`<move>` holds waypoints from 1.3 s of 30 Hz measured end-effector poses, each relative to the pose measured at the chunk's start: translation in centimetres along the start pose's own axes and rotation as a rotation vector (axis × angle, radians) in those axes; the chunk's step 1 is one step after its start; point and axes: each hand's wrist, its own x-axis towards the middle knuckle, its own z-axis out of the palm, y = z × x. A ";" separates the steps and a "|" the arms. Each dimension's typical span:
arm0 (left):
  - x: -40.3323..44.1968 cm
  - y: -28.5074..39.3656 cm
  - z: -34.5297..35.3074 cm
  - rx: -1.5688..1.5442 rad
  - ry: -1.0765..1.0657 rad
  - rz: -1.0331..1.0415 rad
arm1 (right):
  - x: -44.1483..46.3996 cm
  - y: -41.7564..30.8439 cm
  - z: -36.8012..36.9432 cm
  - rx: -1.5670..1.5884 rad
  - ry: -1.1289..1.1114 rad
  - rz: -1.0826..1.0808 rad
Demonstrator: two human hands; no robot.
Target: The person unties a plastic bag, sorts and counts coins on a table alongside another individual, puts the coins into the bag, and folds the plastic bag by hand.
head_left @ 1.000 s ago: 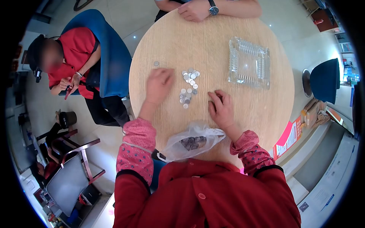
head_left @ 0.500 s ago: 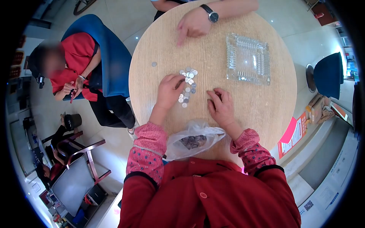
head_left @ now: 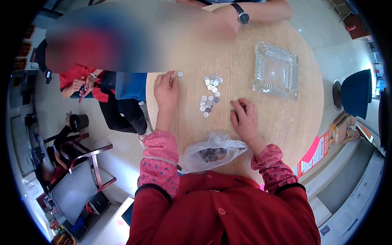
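The round table (head_left: 281,126) is supporting all items. The glass tray (head_left: 275,73) is resting toward the far right. The plastic bag (head_left: 191,158) is lying at the near edge. The right hand (head_left: 246,120) is resting half-open, holding nothing visible. The left hand (head_left: 165,93) is resting with fingers bent; its grip cannot be determined. Progress is apparently standing partway: a pile of coins (head_left: 213,154) is sitting bagged, while two adjoining coin clusters (head_left: 207,104) are lying between the hands. One lone coin (head_left: 180,74) is lying just beside the left fingertips.
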 end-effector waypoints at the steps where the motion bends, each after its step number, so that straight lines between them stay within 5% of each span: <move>1: -0.4 0.2 0.1 -0.034 0.011 -0.052 | 0.0 -0.1 -0.1 -0.003 0.000 0.008; 4: -1.4 1.8 1.4 -0.090 -0.135 0.189 | 0.0 -0.3 -0.2 0.003 0.024 0.001; 14: -0.2 3.0 3.4 -0.021 -0.320 0.216 | -0.1 0.0 0.0 0.036 0.020 0.007; 22: 0.1 3.2 3.2 -0.083 -0.308 0.002 | -0.2 0.1 0.0 0.047 0.012 0.006; 29: -0.1 3.1 2.4 -0.124 -0.224 0.084 | -0.1 0.0 -0.1 0.039 -0.006 0.009; 34: -2.0 4.4 0.5 -0.321 -0.383 -0.255 | 0.4 0.6 0.2 0.159 0.032 -0.007; 36: -4.1 4.1 0.6 -0.347 -0.385 -0.249 | 1.6 -0.6 0.3 0.387 0.053 0.259; 39: -4.8 4.7 0.6 -0.518 -0.437 -0.380 | 6.1 -3.3 -0.2 0.482 -0.106 0.110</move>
